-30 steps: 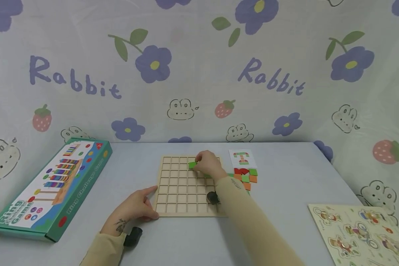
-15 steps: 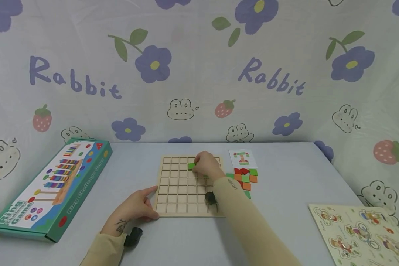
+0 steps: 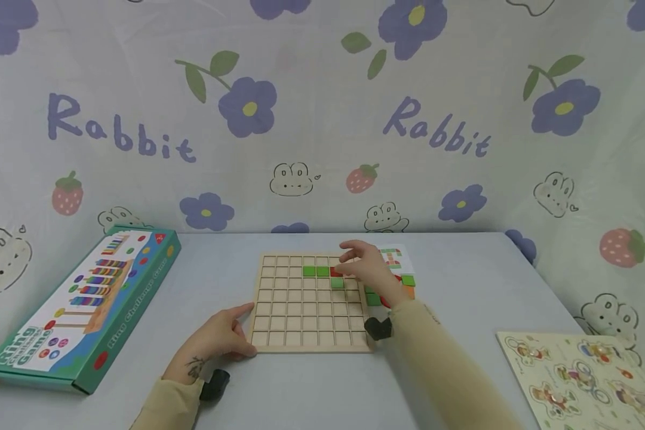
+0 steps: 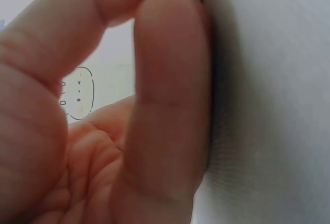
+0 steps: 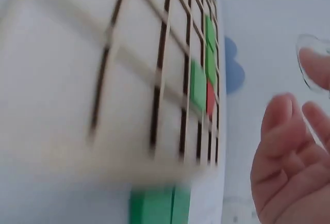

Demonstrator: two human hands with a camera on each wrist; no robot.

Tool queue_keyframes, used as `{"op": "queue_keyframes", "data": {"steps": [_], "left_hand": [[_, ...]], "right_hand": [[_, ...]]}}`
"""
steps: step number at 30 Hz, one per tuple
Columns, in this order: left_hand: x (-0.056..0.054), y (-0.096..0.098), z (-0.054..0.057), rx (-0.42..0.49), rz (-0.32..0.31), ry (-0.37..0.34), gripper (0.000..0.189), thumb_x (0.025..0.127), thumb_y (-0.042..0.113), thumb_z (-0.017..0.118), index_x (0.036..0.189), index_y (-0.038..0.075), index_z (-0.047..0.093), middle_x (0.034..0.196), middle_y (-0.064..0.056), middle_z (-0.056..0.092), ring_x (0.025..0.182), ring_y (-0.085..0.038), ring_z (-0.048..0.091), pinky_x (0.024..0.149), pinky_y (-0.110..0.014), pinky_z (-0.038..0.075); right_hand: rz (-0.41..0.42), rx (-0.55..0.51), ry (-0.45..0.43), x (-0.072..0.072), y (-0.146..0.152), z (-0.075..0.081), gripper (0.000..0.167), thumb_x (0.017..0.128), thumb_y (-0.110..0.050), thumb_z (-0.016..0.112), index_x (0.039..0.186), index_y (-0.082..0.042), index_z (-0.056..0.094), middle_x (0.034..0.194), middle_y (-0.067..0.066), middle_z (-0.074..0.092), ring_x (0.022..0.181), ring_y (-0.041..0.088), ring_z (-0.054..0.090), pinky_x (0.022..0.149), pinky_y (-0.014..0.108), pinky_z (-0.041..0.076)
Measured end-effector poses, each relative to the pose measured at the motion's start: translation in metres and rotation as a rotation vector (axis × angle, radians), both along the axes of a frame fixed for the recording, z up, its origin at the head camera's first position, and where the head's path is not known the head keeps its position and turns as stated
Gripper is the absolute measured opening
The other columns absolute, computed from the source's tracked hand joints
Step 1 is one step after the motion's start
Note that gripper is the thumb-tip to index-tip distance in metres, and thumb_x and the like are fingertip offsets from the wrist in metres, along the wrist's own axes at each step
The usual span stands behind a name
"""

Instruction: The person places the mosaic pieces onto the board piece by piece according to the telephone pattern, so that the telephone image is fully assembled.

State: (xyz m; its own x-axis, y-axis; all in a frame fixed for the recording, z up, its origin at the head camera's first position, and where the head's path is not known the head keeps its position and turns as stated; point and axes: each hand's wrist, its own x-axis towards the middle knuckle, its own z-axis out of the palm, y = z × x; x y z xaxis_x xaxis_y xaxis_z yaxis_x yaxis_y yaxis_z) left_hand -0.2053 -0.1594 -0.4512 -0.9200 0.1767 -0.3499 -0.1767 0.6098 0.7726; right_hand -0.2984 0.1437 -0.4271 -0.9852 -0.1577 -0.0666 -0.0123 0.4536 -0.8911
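A wooden grid board [image 3: 312, 350] lies on the table in the head view. Two bright green square tiles [image 3: 316, 272] sit side by side in its upper cells, with a red tile [image 3: 335, 272] to their right. Below the red one is a paler green tile [image 3: 337, 283]. My left hand [image 3: 220, 331] touches the board's left edge and near corner with index finger and thumb. Over the upper right of the board is my right hand [image 3: 373, 269], its fingers loosely bent. The right wrist view shows this hand [image 5: 289, 167] holding nothing, raised beside the tiles.
Loose red, orange and green tiles [image 3: 408, 280] lie right of the board, partly behind the right hand and forearm. Behind them is a pattern card [image 3: 400, 257]. A green game box [image 3: 97, 298] stands at the left, and an animal puzzle board [image 3: 580, 376] lies at the right.
My right hand has let go of the green tile, which now lies in the grid, and has moved right. The red tile has come into view. My left hand stays at the board's edge.
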Motion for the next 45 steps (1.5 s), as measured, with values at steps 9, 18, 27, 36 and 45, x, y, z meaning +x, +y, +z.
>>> {"op": "queue_keyframes", "data": {"steps": [9,18,27,36,45], "left_hand": [[0.0,-0.003,0.001,-0.004,-0.006,0.005,0.094,0.06,0.002,0.081,0.142,0.009,0.036,0.063,-0.006,0.056,0.05,-0.014,0.051,0.049,-0.026,0.042],[0.0,-0.004,0.004,-0.017,-0.008,0.013,0.094,0.06,0.003,0.082,0.142,0.009,0.036,0.063,-0.005,0.056,0.05,-0.014,0.05,0.049,-0.026,0.041],[0.0,-0.004,0.003,-0.011,-0.007,0.012,0.094,0.06,0.002,0.082,0.142,0.008,0.036,0.062,-0.005,0.055,0.051,-0.014,0.049,0.049,-0.026,0.041],[0.001,-0.002,0.002,-0.008,-0.012,0.007,0.094,0.06,0.002,0.082,0.142,0.008,0.036,0.062,-0.005,0.056,0.051,-0.014,0.05,0.049,-0.027,0.043],[0.002,0.0,0.001,0.0,-0.006,-0.001,0.094,0.06,0.001,0.082,0.142,0.008,0.036,0.063,-0.005,0.056,0.051,-0.014,0.05,0.05,-0.027,0.043]], "right_hand": [[-0.042,0.009,-0.097,0.04,0.068,0.002,0.061,0.079,-0.015,0.07,0.135,-0.009,0.044,0.109,0.014,0.059,0.077,0.017,0.058,0.062,0.03,0.048],[-0.064,0.069,-0.19,0.069,0.098,-0.006,0.052,0.077,-0.013,0.071,0.125,-0.007,0.053,0.092,0.006,0.055,0.068,0.017,0.052,0.054,0.027,0.042],[-0.03,0.145,-0.214,0.075,0.1,-0.019,0.038,0.075,-0.01,0.072,0.113,-0.007,0.063,0.079,0.004,0.058,0.061,0.015,0.046,0.049,0.024,0.035],[-0.028,0.216,-0.225,0.076,0.097,-0.023,0.04,0.072,-0.009,0.075,0.111,-0.008,0.066,0.076,0.005,0.053,0.065,0.016,0.047,0.054,0.026,0.038],[-0.053,0.249,-0.22,0.079,0.097,-0.024,0.035,0.07,-0.005,0.077,0.104,-0.008,0.068,0.072,0.004,0.05,0.066,0.016,0.045,0.054,0.026,0.036]]}}
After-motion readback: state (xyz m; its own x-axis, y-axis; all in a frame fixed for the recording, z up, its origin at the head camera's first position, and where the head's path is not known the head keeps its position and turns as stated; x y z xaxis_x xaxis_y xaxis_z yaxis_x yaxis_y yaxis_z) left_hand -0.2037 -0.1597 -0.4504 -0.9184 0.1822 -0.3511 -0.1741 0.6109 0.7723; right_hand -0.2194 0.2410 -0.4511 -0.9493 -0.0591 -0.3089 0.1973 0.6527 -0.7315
